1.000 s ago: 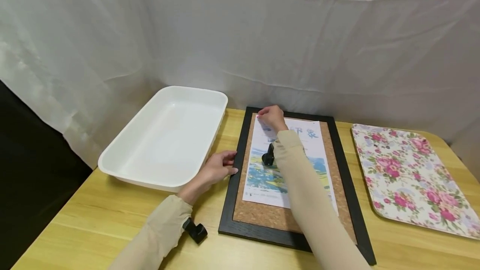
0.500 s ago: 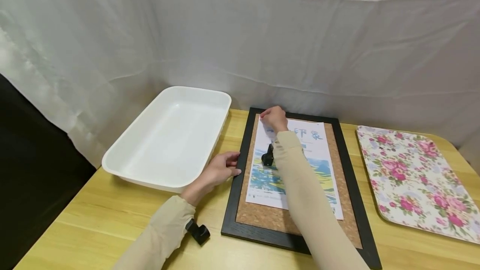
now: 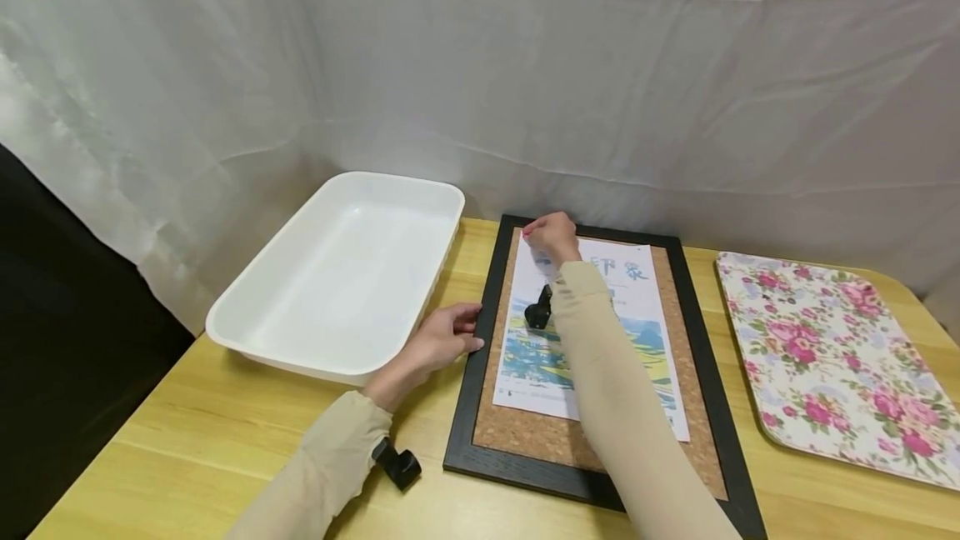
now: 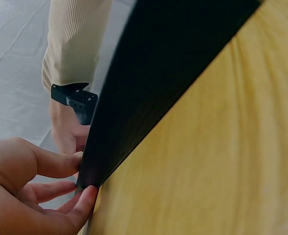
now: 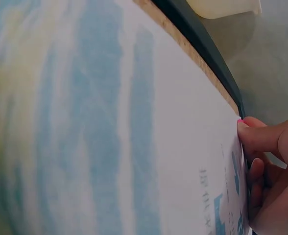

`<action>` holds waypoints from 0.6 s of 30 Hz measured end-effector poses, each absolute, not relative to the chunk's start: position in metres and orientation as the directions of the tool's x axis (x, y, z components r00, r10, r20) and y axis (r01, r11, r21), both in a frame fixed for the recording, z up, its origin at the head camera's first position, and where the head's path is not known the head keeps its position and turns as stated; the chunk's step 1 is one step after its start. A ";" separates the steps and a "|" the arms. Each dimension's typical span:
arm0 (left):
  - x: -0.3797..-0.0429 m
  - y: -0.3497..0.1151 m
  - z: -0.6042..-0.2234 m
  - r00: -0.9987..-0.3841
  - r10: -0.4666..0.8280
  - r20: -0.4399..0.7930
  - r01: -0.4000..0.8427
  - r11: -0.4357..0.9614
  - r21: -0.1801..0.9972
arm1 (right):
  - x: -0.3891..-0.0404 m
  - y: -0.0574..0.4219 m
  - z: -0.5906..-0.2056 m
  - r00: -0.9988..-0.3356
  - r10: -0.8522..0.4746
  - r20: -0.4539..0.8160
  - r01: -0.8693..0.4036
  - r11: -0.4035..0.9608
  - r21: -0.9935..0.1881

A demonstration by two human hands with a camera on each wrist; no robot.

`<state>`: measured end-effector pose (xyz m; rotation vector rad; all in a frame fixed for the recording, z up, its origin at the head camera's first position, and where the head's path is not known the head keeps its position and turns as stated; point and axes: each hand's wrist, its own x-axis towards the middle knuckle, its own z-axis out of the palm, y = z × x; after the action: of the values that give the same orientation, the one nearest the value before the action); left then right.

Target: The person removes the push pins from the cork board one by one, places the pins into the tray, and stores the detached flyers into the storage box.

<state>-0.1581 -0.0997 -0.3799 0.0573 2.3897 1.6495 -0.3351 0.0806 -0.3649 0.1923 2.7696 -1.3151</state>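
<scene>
A corkboard (image 3: 517, 432) with a black frame lies on the table, a printed poster (image 3: 540, 357) flat on its cork. My right hand (image 3: 553, 236) is at the poster's top left corner. Its thumb and finger pinch a small pink push pin (image 5: 240, 120), mostly hidden by the fingertips. A tiny dark spot, perhaps another pin, shows at the poster's top right corner. My left hand (image 3: 442, 338) rests against the left side of the frame. In the left wrist view, its thumb and fingertips touch the black frame edge (image 4: 129, 103). The right forearm covers part of the poster.
A deep white tray (image 3: 337, 273) stands left of the board, close to my left forearm. A floral tray (image 3: 832, 365) lies to the right, with a few tiny dark items near its far end. Behind the wooden table (image 3: 187, 440) hangs a pale curtain (image 3: 562, 90).
The whole head view has shifted slightly, moving the scene a little to the right. Both hands keep their places on the board; the right hand stays at the poster's top left corner.
</scene>
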 end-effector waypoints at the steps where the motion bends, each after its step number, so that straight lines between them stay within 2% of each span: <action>1: -0.158 -0.100 -0.379 -0.971 0.165 -0.172 -0.103 0.363 0.926 | -0.336 0.081 -0.365 -0.989 0.079 -0.123 0.145 0.613 -0.777; 18: -0.161 -0.102 -0.379 -0.972 0.157 -0.175 -0.107 0.369 0.923 | -0.339 0.082 -0.369 -0.998 0.048 -0.044 0.064 0.642 -0.764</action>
<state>-0.1605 -0.1020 -0.3788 0.0445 2.3966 1.6431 -0.3386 0.0815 -0.3691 0.0967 2.8285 -1.3179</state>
